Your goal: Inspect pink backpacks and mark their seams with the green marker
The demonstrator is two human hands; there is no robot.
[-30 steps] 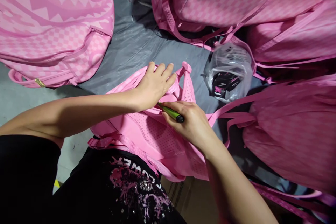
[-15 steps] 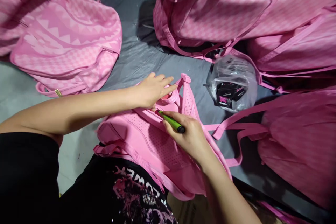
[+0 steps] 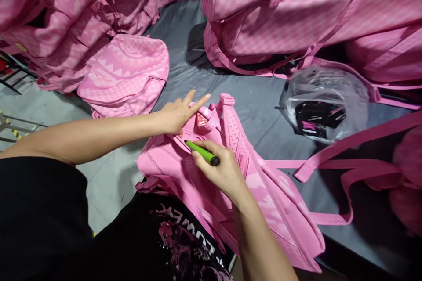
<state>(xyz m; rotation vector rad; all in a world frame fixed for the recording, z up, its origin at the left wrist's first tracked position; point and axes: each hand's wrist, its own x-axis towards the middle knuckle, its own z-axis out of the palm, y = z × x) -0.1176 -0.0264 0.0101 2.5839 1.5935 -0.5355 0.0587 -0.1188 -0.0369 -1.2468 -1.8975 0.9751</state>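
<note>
A pink backpack (image 3: 194,171) lies tilted across the table's edge against my body, its dotted back panel and straps facing up. My left hand (image 3: 180,114) rests on its top edge with fingers spread. In my right hand (image 3: 219,164) is a thick green pen (image 3: 204,153) with black ends, its tip angled at the seam just below my left hand. I cannot tell whether the tip touches the fabric. A red tag in clear wrap (image 3: 201,120) shows beside the top handle, and a padded strap (image 3: 231,123) stands up behind.
Pink backpacks are piled at the left (image 3: 72,26), and one patterned backpack (image 3: 128,74) lies nearer. More checkered pink bags (image 3: 280,26) stack at the back right. A clear plastic bag (image 3: 349,92) of black tags sits on the dark table cover (image 3: 244,88). Loose straps (image 3: 346,164) stretch across the right.
The view has shifted, showing more of the left pile. Both hands and the pen sit slightly further left along the backpack's top, and the red tag is more exposed.
</note>
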